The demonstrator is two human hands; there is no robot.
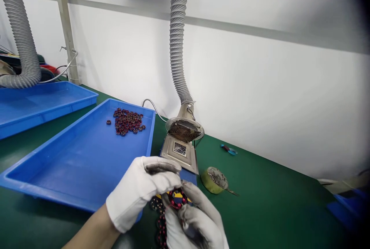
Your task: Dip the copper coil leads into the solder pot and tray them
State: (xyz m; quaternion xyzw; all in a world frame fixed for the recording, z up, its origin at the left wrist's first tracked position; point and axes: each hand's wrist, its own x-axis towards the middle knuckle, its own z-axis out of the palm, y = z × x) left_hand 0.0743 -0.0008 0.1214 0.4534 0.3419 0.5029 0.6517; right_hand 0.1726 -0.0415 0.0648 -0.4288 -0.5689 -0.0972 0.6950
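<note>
Nearest us, our right hand (196, 224) and left hand (141, 191), both in white gloves, are closed together on a small red wound coil (177, 199). The fingers of both pinch it from either side, just above the green table (274, 202) in front of the solder pot (182, 148). The coil's ring faces us; we cannot tell its long axis.

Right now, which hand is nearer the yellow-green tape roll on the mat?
The right hand. It sits just left of and below the tape roll, holding the coil ring; the left hand is farther left, by the blue tray.
</note>
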